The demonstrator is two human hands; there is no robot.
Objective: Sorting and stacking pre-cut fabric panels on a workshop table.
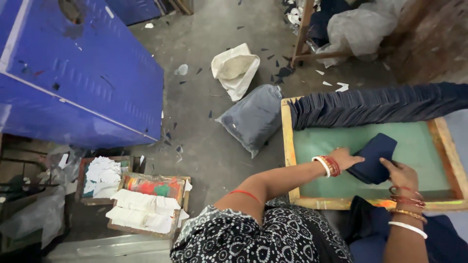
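Nearest us, our right hand (400, 173) and left hand (347, 158) press flat fingers on the dark blue cloth piece (374, 158), its length running far-right between them.

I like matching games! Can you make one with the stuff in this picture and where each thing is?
Things:
1. Navy cloth piece
2. White sack
3. Blue sheet
4. White rags

Places:
A. Top left, above the floor
B. Under both hands on the green board
C. On the small tray, bottom left
D. Crumpled on the floor

Pairs: 1-B, 2-D, 3-A, 4-C. The left hand and right hand both press the cloth.
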